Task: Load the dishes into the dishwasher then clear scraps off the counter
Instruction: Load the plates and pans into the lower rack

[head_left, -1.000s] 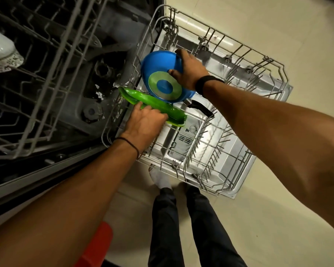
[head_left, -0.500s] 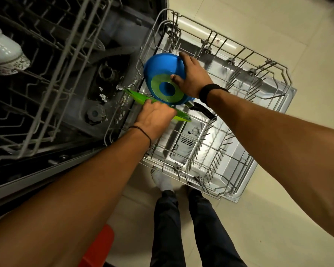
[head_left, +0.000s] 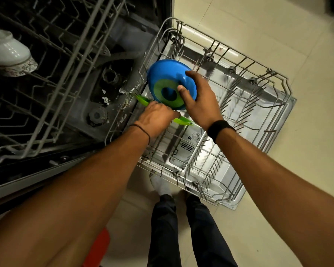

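Note:
A blue bowl [head_left: 163, 74] with a green ring on its base stands on its edge at the back left of the pulled-out lower rack [head_left: 255, 120]. My right hand [head_left: 199, 101] holds it, thumb on the base and fingers over the rim. Just in front of the bowl a green plate [head_left: 183, 120] stands on edge between the tines. My left hand [head_left: 155, 118] grips the plate from above and hides most of it.
The upper rack [head_left: 52, 78] is pulled out at the left, with a white patterned bowl [head_left: 8, 53] upside down in it. White scraps lie on the dishwasher tub floor [head_left: 106, 97]. A red object [head_left: 98, 245] stands on the tiled floor by my legs.
The green plate has tipped from flat to standing on edge in the rack. The blue bowl has turned more upright, and my right hand's grip has shifted round to its right side.

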